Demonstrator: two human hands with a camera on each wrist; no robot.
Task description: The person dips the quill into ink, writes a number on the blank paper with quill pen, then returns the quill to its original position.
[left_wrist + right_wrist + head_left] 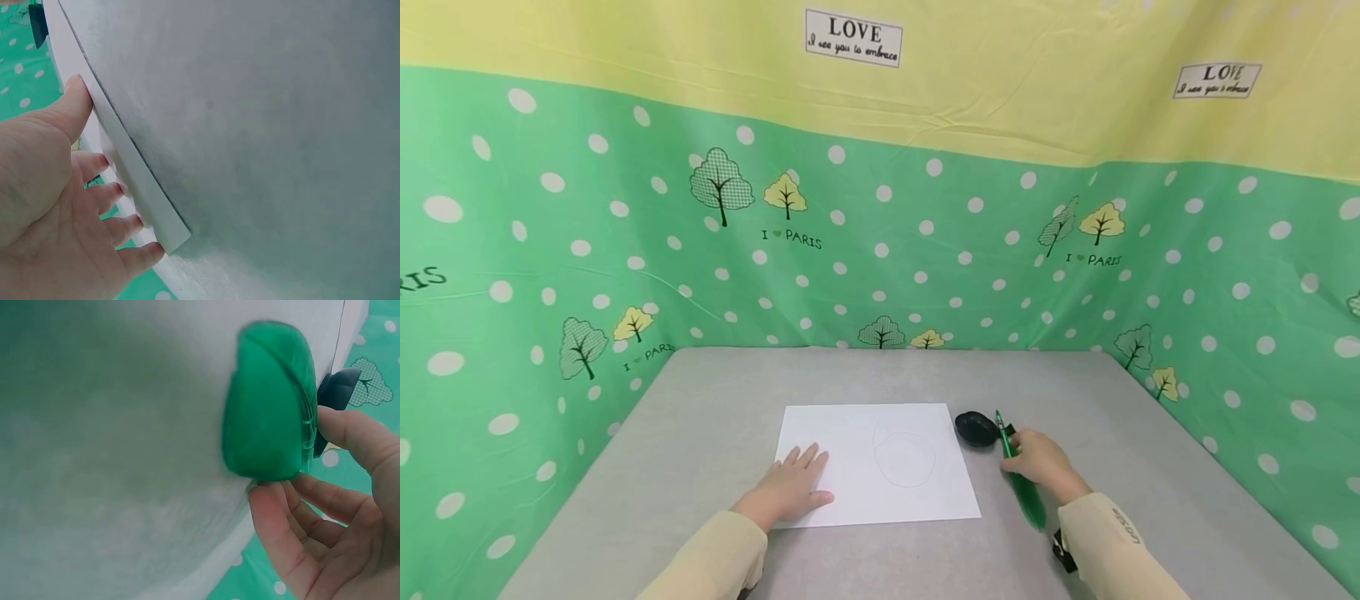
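Note:
A white sheet of paper [850, 500] lies on the table, with a thin drawn circle and a curved line on its right half. My left hand [790, 487] rests on the sheet's left side, fingers spread; the left wrist view shows the thumb [76, 103] and fingertips on the paper's near edge. Right of the paper, my right hand [1041, 460] pinches a green pen [1026, 500] between thumb and fingers. Its narrow tip points away from me, and its broad, translucent, leaf-shaped end [269, 406] points toward me. A black oval holder [976, 428] stands just left of the pen tip.
The grey table [700, 433] is closed in at the back and sides by a green and yellow curtain [880, 200] with dots and trees. Black wrist straps [1063, 552] show at the sleeves.

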